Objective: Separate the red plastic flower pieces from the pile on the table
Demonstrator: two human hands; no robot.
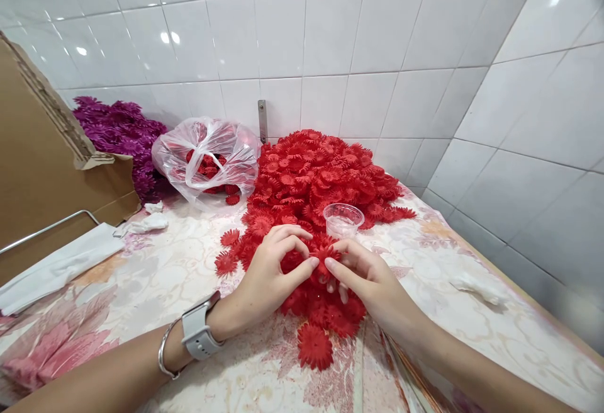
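Note:
Between both hands is a small red artificial flower [324,250] with narrow cut petals. My right hand [365,274] pinches it at its right edge with thumb and index finger, the other fingers curled underneath. My left hand [278,262] has thumb and index fingertips together at the flower's left edge. Just behind the hands stands a clear plastic cup [343,219]. A big heap of red flowers [311,174] rises behind it and spreads forward under my hands. One loose red flower [315,346] lies nearest me.
A tied clear plastic bag [207,161] with red pieces stands left of the heap, beside a purple flower pile [117,136]. A cardboard box [56,161] and white paper [61,268] are at the left. Thin rods [406,369] lie near my right forearm. Tiled walls [330,29] bound the table.

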